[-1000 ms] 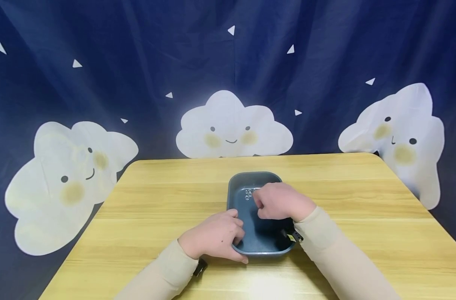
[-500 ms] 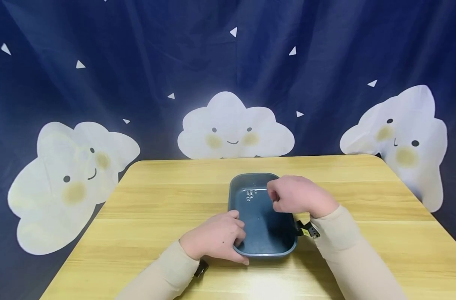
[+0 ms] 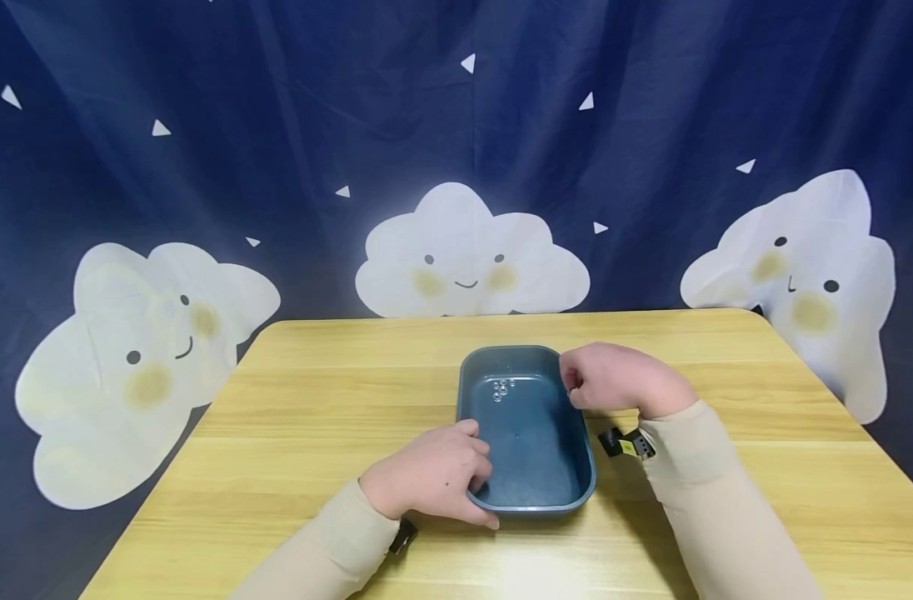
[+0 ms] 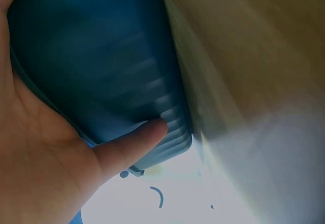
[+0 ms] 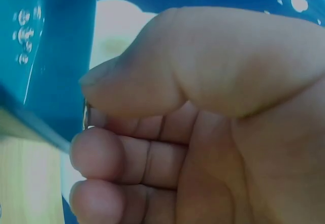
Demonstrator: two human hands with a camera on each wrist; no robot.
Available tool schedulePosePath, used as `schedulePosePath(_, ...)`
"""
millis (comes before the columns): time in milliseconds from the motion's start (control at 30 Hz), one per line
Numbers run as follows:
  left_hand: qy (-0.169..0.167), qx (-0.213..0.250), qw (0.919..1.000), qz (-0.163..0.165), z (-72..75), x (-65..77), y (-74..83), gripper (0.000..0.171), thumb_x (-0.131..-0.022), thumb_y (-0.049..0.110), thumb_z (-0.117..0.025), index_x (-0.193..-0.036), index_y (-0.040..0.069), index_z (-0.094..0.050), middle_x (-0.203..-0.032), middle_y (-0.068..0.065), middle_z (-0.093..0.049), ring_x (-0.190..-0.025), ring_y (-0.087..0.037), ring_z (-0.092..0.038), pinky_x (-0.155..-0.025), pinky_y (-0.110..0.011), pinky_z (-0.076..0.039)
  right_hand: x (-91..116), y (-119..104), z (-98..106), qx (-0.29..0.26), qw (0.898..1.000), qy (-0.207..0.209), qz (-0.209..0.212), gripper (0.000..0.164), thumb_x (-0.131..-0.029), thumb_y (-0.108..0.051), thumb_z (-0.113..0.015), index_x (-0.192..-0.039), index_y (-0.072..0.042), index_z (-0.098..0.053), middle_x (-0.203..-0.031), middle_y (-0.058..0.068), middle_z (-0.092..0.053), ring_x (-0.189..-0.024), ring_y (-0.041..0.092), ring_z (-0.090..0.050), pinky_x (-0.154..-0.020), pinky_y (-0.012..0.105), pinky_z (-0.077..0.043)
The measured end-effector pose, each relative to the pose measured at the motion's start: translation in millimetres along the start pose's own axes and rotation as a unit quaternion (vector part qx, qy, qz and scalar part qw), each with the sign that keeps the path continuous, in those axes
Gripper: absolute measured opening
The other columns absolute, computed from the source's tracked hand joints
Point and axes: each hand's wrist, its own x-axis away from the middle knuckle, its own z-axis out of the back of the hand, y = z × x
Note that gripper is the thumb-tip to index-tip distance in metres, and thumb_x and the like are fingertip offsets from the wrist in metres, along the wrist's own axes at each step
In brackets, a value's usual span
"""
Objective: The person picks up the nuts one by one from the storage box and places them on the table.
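A dark blue plastic bin with rounded corners stands on the table. Several small shiny ring-like metal pieces lie at its far end. My left hand grips the near left corner, fingers over the rim; in the left wrist view the thumb presses the ribbed outer wall. My right hand is at the far right rim, thumb and fingers curled together. The right wrist view shows a thin shiny ring-like metal piece pinched between thumb and index finger, mostly hidden by them.
The wooden table has light yellow planks and a rounded far edge. Behind it hangs a dark blue curtain with white clouds. A small black wrist camera juts from the right sleeve, beside the bin.
My right hand has risen from inside the bin and moved right, over its right rim. The left hand keeps its grip on the corner, and the bin stays in place.
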Motion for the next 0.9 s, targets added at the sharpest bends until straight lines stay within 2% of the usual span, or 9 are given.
schedulePosePath(300, 0.002, 0.002, 1.0000, -0.003, 1.0, -0.1, 0.3, 0.055, -0.070, 0.067, -0.079, -0.055, 0.028, -0.043, -0.062, 0.019, -0.033, -0.067, -0.010, -0.028, -0.064, -0.021, -0.025, 2.8, 16.9, 4.0, -0.015, 1.000, 0.002, -0.019, 0.013, -0.075, -0.005, -0.060, -0.074, -0.018, -0.060, -0.070, -0.006, -0.055, -0.066, 0.015, -0.050, -0.061, 0.033, -0.041)
schedulePosePath(567, -0.001, 0.004, 1.0000, 0.000, 0.5, 0.1, 0.9, 0.054, -0.070, 0.067, -0.079, -0.056, 0.028, -0.045, -0.062, 0.019, -0.034, -0.068, -0.009, -0.029, -0.065, -0.021, -0.025, 0.7, 28.8, 4.2, -0.027, 0.999, -0.015, -0.033, 0.010, -0.079, -0.007, -0.062, -0.077, -0.017, -0.061, -0.071, -0.004, -0.056, -0.067, 0.016, -0.051, -0.062, 0.033, -0.041)
schedulePosePath(900, -0.001, -0.008, 1.0000, 0.001, 1.5, 0.0, 1.3, 0.054, -0.070, 0.067, -0.079, -0.055, 0.028, -0.044, -0.062, 0.019, -0.033, -0.068, -0.009, -0.029, -0.064, -0.021, -0.024, 0.2, 42.9, 0.7, -0.040, 0.997, -0.022, -0.055, 0.009, -0.076, -0.007, -0.061, -0.076, -0.016, -0.061, -0.070, -0.003, -0.054, -0.066, 0.016, -0.050, -0.060, 0.033, -0.039)
